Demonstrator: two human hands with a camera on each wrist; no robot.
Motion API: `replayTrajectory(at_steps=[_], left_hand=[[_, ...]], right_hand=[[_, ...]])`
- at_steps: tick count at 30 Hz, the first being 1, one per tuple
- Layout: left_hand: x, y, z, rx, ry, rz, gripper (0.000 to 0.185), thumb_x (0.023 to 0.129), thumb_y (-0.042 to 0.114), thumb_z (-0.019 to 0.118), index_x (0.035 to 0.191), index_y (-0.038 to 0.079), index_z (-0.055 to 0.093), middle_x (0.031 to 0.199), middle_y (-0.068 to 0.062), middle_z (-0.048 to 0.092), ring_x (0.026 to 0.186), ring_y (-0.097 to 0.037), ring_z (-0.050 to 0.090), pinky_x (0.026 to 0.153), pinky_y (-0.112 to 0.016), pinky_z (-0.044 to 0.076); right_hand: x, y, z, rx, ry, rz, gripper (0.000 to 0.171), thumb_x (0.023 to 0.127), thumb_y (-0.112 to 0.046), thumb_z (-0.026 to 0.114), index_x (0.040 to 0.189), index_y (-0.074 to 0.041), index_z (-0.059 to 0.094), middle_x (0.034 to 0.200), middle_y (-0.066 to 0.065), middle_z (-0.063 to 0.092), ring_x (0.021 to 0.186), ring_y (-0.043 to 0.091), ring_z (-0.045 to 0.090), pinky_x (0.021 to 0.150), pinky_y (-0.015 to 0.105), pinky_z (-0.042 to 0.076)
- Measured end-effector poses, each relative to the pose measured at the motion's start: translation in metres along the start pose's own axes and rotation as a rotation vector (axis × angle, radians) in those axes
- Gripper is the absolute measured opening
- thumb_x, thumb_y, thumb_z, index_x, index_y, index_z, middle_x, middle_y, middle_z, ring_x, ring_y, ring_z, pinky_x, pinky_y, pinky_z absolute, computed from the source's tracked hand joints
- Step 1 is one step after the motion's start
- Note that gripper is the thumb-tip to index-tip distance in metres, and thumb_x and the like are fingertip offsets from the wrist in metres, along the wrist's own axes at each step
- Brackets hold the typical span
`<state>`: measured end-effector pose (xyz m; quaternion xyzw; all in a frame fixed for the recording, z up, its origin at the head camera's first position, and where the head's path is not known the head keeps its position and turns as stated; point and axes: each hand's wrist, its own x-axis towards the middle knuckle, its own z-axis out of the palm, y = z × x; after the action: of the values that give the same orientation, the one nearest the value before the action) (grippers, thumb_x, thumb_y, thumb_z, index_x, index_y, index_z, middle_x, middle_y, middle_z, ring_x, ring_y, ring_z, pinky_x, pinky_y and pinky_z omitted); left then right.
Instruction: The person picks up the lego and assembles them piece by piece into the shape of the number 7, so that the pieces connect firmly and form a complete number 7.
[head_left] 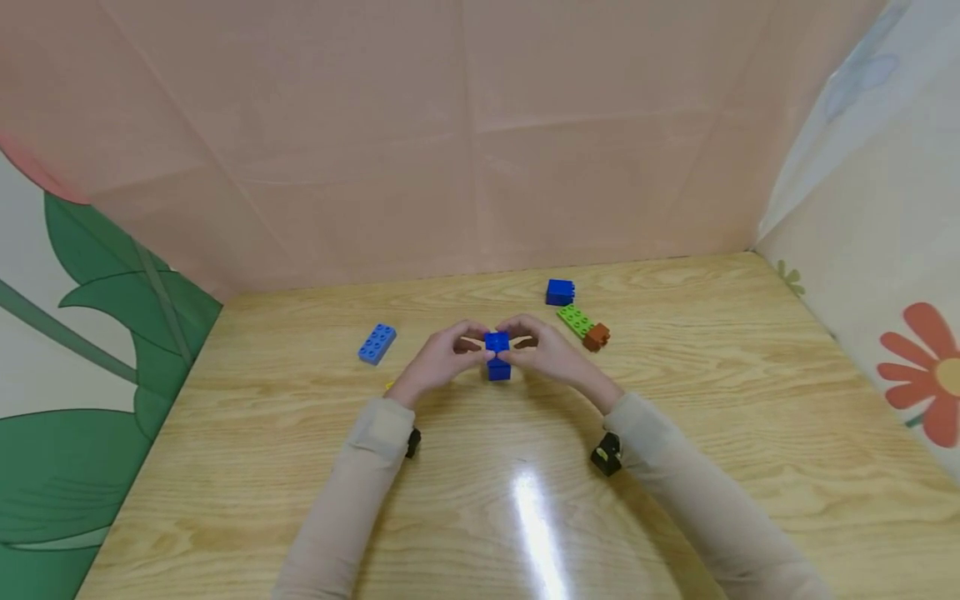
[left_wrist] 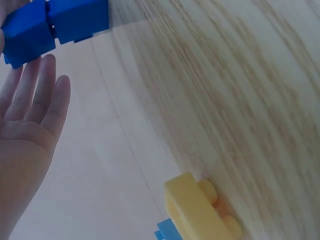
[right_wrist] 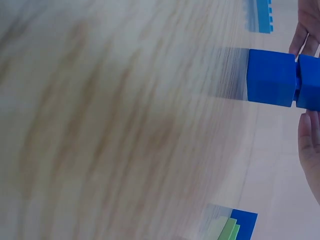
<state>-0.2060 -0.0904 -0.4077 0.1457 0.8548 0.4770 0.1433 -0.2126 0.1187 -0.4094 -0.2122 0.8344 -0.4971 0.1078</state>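
Observation:
Two dark blue toy building bricks are stacked in the middle of the table. The upper blue brick (head_left: 497, 341) is pinched from the left by the left hand (head_left: 446, 354) and from the right by the right hand (head_left: 551, 354), with thumbs in front and fingers behind. Below it, the lower blue brick (head_left: 498, 372) stands on the wood. In the right wrist view a narrow gap shows between the lower brick (right_wrist: 271, 77) and the upper brick (right_wrist: 309, 82). The left wrist view shows the upper brick (left_wrist: 27, 35) slightly tilted against the lower one.
A light blue brick (head_left: 377, 343) lies left of the hands. A yellow brick (left_wrist: 197, 207) is mostly hidden by the left wrist in the head view. Behind the right hand are another dark blue brick (head_left: 560, 292), a green brick (head_left: 575, 320) and a reddish-brown brick (head_left: 597, 337).

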Motion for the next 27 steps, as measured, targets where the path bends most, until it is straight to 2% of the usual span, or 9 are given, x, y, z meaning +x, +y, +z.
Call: replayTrajectory(at_steps=[6, 13, 17, 27], left_hand=[[-0.0012, 0.0026, 0.0005, 0.010, -0.013, -0.002, 0.040, 0.092, 0.037, 0.063, 0.128, 0.021, 0.055, 0.132, -0.003, 0.057, 0.119, -0.026, 0.057, 0.098, -0.045, 0.050], [-0.0020, 0.0041, 0.0005, 0.019, -0.029, 0.035, 0.042, 0.094, 0.035, 0.060, 0.133, 0.021, 0.053, 0.133, -0.004, 0.057, 0.121, -0.026, 0.056, 0.101, -0.043, 0.049], [-0.0014, 0.0040, 0.0008, -0.012, -0.026, 0.039, 0.039, 0.094, 0.033, 0.061, 0.130, 0.018, 0.055, 0.132, -0.004, 0.058, 0.123, -0.026, 0.055, 0.104, -0.042, 0.047], [0.0030, 0.0021, 0.0037, -0.176, -0.024, -0.039, 0.035, 0.091, 0.026, 0.066, 0.123, 0.016, 0.058, 0.131, -0.004, 0.057, 0.124, -0.025, 0.054, 0.101, -0.041, 0.050]], right_hand=[[-0.0011, 0.0042, -0.0025, -0.013, -0.009, -0.035, 0.040, 0.090, -0.017, 0.066, 0.126, -0.001, 0.056, 0.124, 0.018, 0.060, 0.118, 0.033, 0.055, 0.102, 0.048, 0.047], [0.0001, 0.0059, -0.0031, -0.012, -0.002, -0.047, 0.040, 0.090, -0.017, 0.067, 0.125, -0.001, 0.057, 0.123, 0.018, 0.061, 0.117, 0.032, 0.057, 0.101, 0.047, 0.048], [0.0004, 0.0062, -0.0037, -0.001, -0.009, -0.045, 0.039, 0.089, -0.015, 0.067, 0.124, 0.000, 0.058, 0.122, 0.019, 0.062, 0.116, 0.033, 0.057, 0.100, 0.047, 0.048], [0.0021, 0.0082, -0.0051, 0.097, -0.024, 0.092, 0.041, 0.089, -0.019, 0.069, 0.125, -0.005, 0.057, 0.123, 0.018, 0.062, 0.114, 0.030, 0.059, 0.094, 0.040, 0.053]])
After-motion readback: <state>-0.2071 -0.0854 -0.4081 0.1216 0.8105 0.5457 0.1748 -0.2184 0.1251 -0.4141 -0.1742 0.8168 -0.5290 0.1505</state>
